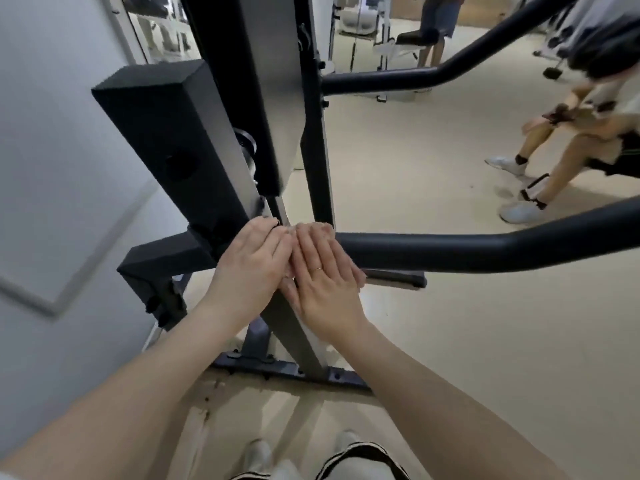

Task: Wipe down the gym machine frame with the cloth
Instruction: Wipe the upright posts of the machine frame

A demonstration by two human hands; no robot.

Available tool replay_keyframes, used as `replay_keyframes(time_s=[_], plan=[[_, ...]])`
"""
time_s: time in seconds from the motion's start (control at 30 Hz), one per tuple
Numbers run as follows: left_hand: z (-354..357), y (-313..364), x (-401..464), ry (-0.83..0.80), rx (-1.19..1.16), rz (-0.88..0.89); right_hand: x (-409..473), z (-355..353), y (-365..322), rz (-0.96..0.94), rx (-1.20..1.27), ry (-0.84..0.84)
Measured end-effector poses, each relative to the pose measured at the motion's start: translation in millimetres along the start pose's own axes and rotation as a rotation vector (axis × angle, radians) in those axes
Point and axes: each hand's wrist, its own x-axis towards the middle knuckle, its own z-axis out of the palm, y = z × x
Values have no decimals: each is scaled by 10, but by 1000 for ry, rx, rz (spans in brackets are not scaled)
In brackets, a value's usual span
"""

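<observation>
A gym: black machine frame (242, 98), padded arms (450, 251), more machines (391, 39) behind.

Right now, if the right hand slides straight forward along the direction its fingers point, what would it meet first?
The right hand lies flat on the frame, fingers pointing up the picture. Just past its fingertips stands the dark upright post, where the padded bar joins. It would probably meet that post first, though depth is unclear.

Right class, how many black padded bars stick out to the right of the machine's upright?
2: an upper padded bar rising toward the top right, and a lower padded bar beside the hands. Others may be out of view.
</observation>
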Motion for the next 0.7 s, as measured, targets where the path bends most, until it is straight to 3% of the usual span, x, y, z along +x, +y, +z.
replay_keyframes(time_s=[0.1,0.27,0.37,0.47,0.57,0.7], plan=[[-21,-84,17,-45,9,63,-117,-14,259,53,-112,78],[-161,-8,115,22,-241,312,-516,-241,807,482,-152,194],[-201,60,239,-106,-340,234,-478,-262,745,649,-85,258],[-64,158,389,-303,-289,133,-279,-96,345,493,43,205],[22,276,468,-296,-272,153,-326,-121,387,328,-16,135],[129,283,515,-241,-302,207,-566,-389,862,599,-84,164]])
